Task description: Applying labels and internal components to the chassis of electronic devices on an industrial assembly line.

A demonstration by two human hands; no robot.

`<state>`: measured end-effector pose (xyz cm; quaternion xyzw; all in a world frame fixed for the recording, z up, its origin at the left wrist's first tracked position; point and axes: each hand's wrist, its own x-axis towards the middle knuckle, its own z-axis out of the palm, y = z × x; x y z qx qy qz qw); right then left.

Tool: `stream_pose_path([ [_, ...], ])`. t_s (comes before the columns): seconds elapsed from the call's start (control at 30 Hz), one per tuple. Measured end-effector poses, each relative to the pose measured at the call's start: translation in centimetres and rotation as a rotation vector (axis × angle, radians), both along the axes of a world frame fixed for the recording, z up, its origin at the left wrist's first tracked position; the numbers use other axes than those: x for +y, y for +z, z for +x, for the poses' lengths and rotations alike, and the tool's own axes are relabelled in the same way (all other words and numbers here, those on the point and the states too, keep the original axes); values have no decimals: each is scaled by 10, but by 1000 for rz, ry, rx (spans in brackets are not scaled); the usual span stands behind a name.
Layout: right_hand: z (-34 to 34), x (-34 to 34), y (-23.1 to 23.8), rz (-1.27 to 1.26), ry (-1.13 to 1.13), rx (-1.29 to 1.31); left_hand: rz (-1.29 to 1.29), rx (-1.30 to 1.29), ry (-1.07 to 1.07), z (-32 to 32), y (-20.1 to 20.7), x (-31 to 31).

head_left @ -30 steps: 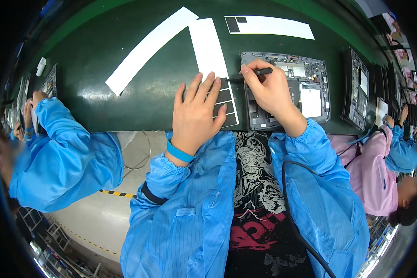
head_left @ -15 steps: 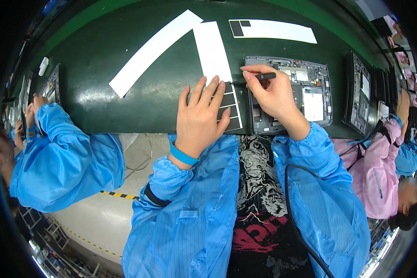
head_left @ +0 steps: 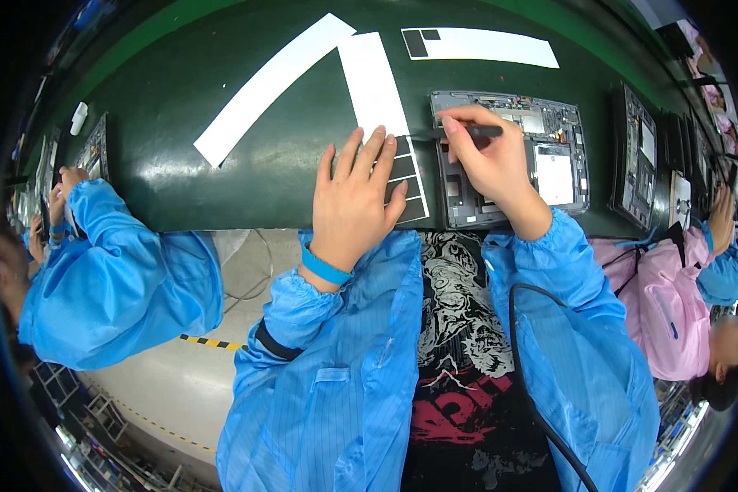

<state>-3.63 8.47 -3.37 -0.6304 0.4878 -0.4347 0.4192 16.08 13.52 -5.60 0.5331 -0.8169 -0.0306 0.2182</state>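
Right hand (head_left: 494, 160): thumb and fingertips pinched on a slim black tool (head_left: 485, 131), roughly crosswise, tip pointing left at the near white strip (head_left: 371, 78), by its right edge; can't tell if the tip touches. Left hand (head_left: 357, 197): palm down, fingers loosely spread, nothing gripped, covering part of the strip's near end; index tip just beside the tool tip. Strip lies left of the right fingers, long axis running away from the body, far end leaning left. Its black pieces (head_left: 402, 169) sit at the near end, left hand nearer. Open device (head_left: 554, 168) is right of the strip, partly behind the right hand.
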Motion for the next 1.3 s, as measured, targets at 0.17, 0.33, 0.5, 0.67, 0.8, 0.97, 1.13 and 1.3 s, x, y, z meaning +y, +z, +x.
stream_pose_path([
  [0.17, 2, -8, -5, -1, -40, 177, 4, -5, 12, -1, -2, -2],
  [0.33, 4, -9, -5, 1, -17, 172, 23, -9, 10, -1, -1, -1],
  [0.5, 5, -8, -4, 66, 19, 173, 25, -14, 7, 0, -1, -1],
  [0.67, 5, -4, -6, 23, 60, 54, 18, -12, 7, 1, -1, -2],
  [0.8, 5, -1, -1, -171, 86, 135, 9, -20, 12, 0, -2, -1],
  [0.97, 3, 3, 2, -383, 190, 156, 19, -35, 26, -3, 0, -1],
  [1.13, -17, 13, 16, -350, 85, 24, 51, -1, 4, -2, 1, -3],
  [1.3, -96, 3, 27, -299, -306, -155, 151, 2, -6, 11, 15, -15],
])
